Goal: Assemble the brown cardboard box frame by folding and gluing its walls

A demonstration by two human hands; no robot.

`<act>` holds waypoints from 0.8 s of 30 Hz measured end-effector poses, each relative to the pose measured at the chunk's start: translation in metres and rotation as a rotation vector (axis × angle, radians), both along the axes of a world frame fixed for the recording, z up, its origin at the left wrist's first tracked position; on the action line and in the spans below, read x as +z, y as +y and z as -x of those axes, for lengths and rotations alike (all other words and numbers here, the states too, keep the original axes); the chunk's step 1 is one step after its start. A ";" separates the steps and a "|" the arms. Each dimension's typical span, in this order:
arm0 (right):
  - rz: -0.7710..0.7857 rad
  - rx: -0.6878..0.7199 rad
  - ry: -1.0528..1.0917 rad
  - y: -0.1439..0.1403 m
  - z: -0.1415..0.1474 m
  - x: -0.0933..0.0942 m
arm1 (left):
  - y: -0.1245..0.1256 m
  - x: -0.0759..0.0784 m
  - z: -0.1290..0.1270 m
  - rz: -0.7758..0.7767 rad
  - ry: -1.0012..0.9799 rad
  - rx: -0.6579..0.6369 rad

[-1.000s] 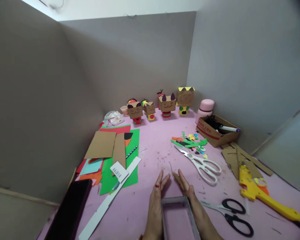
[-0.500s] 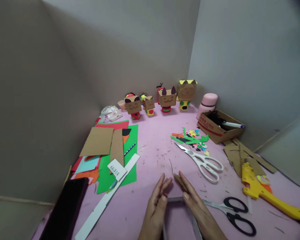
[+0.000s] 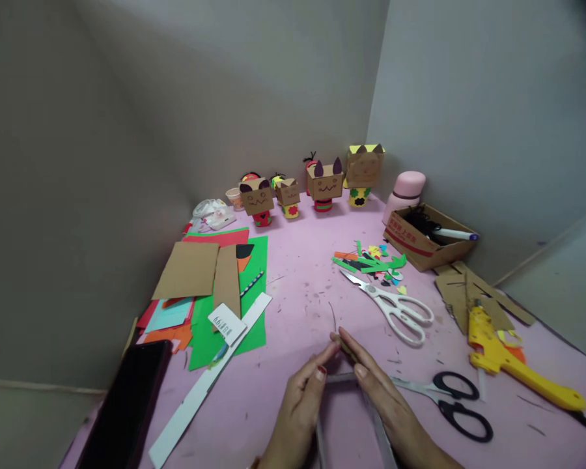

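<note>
Nearest the camera, the left hand (image 3: 297,407) and right hand (image 3: 388,407) press flat-fingered against the 2 long sides of a grey cardboard frame (image 3: 342,378), fingertips meeting over its far end; neither hand is closed around it, both hold it by squeezing from the sides. The frame lies on the pink table (image 3: 293,286) at the bottom edge of the view, partly cut off. It looks folded into shape but bare, so by my judgement shaping is under way and decorating is left. Just right lie black scissors (image 3: 456,407), then white scissors (image 3: 395,309) and a yellow glue gun (image 3: 512,365). Left sit a white strip (image 3: 209,378) and green paper (image 3: 234,306). Farthest back stand 4 finished box-head figures (image 3: 322,185).
</note>
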State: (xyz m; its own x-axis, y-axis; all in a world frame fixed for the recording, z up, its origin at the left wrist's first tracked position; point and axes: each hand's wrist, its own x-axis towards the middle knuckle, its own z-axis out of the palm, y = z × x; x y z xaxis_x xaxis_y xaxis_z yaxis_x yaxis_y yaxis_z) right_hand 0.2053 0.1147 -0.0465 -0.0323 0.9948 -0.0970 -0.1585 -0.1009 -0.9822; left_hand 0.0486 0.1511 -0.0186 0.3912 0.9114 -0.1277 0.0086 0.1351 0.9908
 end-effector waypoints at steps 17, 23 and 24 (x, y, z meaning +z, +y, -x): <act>-0.215 0.019 -0.045 -0.035 -0.012 -0.010 | -0.043 -0.016 0.017 -0.163 -0.046 0.058; -0.175 0.039 -0.307 -0.045 -0.006 -0.024 | -0.047 -0.052 0.024 -0.295 0.165 -0.025; -0.164 0.066 -0.337 -0.044 -0.007 -0.023 | -0.043 -0.058 0.026 -0.336 0.208 -0.077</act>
State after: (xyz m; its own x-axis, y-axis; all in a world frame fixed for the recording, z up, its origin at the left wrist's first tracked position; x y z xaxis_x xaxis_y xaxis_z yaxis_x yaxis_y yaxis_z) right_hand 0.2122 0.0706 -0.0695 -0.0906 0.9948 0.0468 0.1775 0.0624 -0.9821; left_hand 0.0223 0.1080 -0.0770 0.4576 0.8847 0.0892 0.2108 -0.2053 0.9557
